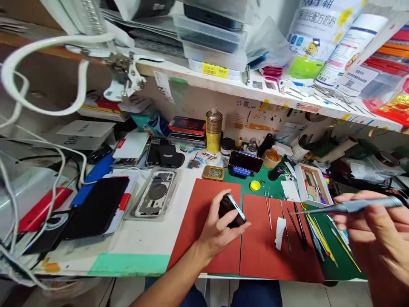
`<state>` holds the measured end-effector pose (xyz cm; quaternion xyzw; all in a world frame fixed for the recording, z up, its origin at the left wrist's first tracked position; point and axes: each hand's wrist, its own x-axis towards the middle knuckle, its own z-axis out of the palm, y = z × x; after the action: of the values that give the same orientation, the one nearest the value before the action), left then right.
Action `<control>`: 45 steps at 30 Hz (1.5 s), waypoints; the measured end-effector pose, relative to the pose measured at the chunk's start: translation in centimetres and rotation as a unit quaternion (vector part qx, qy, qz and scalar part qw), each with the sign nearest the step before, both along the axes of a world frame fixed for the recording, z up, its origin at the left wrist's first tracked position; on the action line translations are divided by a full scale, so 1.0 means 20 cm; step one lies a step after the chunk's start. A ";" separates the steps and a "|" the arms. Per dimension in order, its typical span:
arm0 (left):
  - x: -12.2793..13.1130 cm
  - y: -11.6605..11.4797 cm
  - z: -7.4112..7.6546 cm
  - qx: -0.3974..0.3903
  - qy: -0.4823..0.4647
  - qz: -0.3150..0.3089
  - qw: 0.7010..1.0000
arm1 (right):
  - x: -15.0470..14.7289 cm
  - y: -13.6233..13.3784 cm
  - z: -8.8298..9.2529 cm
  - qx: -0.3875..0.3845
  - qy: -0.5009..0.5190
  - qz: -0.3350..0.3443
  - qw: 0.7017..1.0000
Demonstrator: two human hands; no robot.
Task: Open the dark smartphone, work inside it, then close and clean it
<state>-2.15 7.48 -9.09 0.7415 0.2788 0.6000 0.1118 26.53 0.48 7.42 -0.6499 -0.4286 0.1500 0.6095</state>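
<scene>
Well, at the left of the frame, a bare phone frame (156, 194) lies in a clear tray (130, 215) on the white bench (187, 196). Right of that, at lower middle, my left hand (219, 228) grips a small black phone (230, 211) on edge, just above a red mat (200, 221). Next along, tweezers (268, 209) lie on a second red mat (271, 260). At the far right, my right hand (373, 230) pinches a slim grey screwdriver (351, 207) up in the air.

The left hand (217, 226) holds a smartphone (230, 210) (edge up), the right hand (373, 230) a slim grey pointed tool (358, 206).
</scene>
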 end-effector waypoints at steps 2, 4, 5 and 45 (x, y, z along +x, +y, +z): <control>-0.01 -0.01 -0.01 -0.001 0.008 0.000 1.000 | -0.20 0.08 0.06 0.006 0.034 0.082 0.996; -0.01 -0.01 -0.01 0.001 0.014 -0.001 1.000 | -0.32 0.13 0.08 0.015 0.027 0.149 0.988; -0.01 -0.01 -0.01 0.001 0.016 -0.003 1.000 | -0.37 0.14 0.09 0.021 0.014 0.172 0.985; -0.03 -0.01 0.01 0.015 0.035 0.000 0.999 | -0.42 0.32 0.29 0.005 -0.368 0.456 0.810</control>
<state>-2.70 7.34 -8.92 0.7639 0.2731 0.5776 0.0906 18.09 6.94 13.29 -0.3836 -0.8687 0.1581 0.2706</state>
